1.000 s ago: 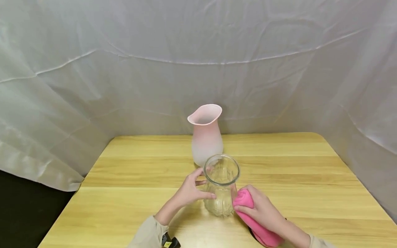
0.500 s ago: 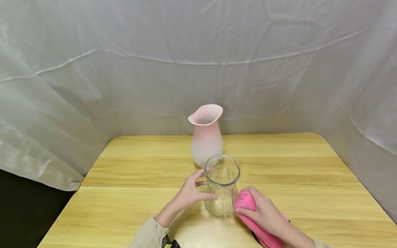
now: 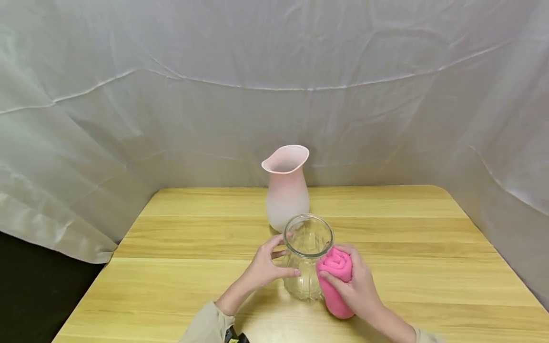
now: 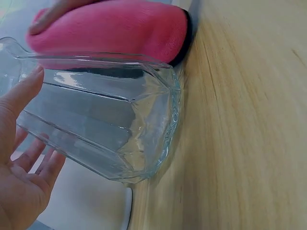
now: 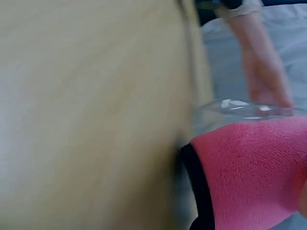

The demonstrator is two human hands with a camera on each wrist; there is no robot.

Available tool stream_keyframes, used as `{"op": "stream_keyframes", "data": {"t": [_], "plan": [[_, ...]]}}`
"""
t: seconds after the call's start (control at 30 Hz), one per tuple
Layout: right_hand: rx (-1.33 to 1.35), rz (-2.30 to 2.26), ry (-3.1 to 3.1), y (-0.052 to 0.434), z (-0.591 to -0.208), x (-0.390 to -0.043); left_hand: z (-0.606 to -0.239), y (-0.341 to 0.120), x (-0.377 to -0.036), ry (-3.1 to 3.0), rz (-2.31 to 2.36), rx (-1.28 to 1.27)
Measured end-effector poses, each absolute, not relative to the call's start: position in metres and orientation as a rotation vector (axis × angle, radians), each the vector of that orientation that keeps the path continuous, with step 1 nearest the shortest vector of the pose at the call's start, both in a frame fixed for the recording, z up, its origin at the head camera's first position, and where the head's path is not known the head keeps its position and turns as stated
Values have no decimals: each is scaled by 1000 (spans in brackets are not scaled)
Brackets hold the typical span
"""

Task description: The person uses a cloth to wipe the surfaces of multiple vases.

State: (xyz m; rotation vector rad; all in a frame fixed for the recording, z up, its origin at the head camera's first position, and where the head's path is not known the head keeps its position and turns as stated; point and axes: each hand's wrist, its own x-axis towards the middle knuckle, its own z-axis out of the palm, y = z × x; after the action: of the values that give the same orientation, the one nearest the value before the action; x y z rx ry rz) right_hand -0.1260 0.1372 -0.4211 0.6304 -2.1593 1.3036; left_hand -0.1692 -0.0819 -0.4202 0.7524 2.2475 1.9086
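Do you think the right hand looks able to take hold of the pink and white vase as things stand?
Probably not: the right hand is gripping the rolled pink cloth, and the clear glass vase stands in front of the pink and white vase, partly blocking the way.

A pink vase [image 3: 287, 195], far, and rolled cloth [image 3: 334, 290], right, are hemming the glass vase [image 3: 305, 283]; the far-left counter [image 3: 193, 228] is leaving room.

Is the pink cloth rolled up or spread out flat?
Rolled up: the pink cloth shows a spiral of layers at its top end. The right hand grips it.
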Motion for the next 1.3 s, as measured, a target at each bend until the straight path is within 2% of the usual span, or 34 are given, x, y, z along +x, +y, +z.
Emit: {"op": "stream_keyframes", "data": {"t": [0.33, 0.67, 1.1, 1.3], "plan": [[586, 1338, -2321, 149, -428, -126, -428, -84, -172, 2258, 1911, 786], [567, 1146, -2627, 156, -435, -125, -430, -87, -173, 2287, 1886, 741], [596, 1190, -2689, 158, -441, -128, -400, -88, -159, 2262, 1866, 698], [603, 1151, -2770, 159, -444, -131, -409, -88, -163, 2265, 1885, 705]]}}
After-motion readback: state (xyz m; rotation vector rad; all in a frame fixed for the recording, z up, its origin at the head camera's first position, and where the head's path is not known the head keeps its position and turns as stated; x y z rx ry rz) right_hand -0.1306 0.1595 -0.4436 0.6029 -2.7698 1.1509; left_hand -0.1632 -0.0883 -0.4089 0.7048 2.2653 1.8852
